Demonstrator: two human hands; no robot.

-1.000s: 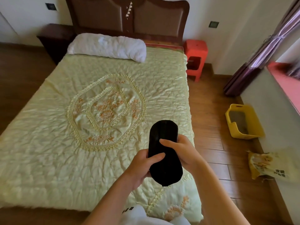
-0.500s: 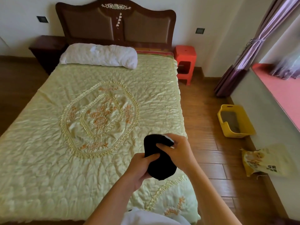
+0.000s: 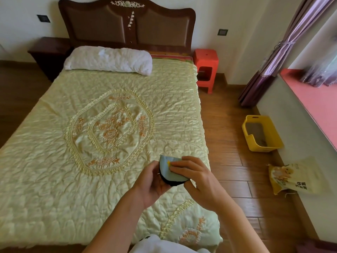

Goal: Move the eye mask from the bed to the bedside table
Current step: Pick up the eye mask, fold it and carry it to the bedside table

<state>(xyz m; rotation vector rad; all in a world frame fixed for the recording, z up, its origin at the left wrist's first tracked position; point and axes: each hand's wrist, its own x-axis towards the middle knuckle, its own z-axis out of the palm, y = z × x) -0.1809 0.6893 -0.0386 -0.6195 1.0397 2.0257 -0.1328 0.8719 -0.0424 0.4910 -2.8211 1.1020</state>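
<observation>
The fingers of the right hand (image 3: 197, 181) lie close together and press flat on the folded eye mask with a pale blue face and black underside (image 3: 171, 173); the fingertips (image 3: 175, 166) touch a small yellow mark on the blue side. The left hand (image 3: 152, 183) holds the same mask from the other side, with the thumb on its left edge and the other fingers curled under it, so I cannot tell how those fingers are set. The mask is in the air between both hands, above the foot corner of the bed with the shiny pale green quilted cover (image 3: 102, 128), on its right side.

In the middle of the bed there is an oval embroidery with orange flowers (image 3: 110, 130). At the head of the bed a long white pillow (image 3: 109, 60) lies in front of the dark brown carved headboard (image 3: 127, 26). Left of the bed's head stands the dark wooden bedside table (image 3: 49, 52). Right of the bed's head stands a red plastic stool (image 3: 206, 68). On the wooden floor, to the right of the bed, there is a yellow plastic bin (image 3: 261, 134), and nearer to the camera a yellow and white printed bag (image 3: 293, 177). A purple curtain (image 3: 284, 46) hangs further right of the bed.
</observation>
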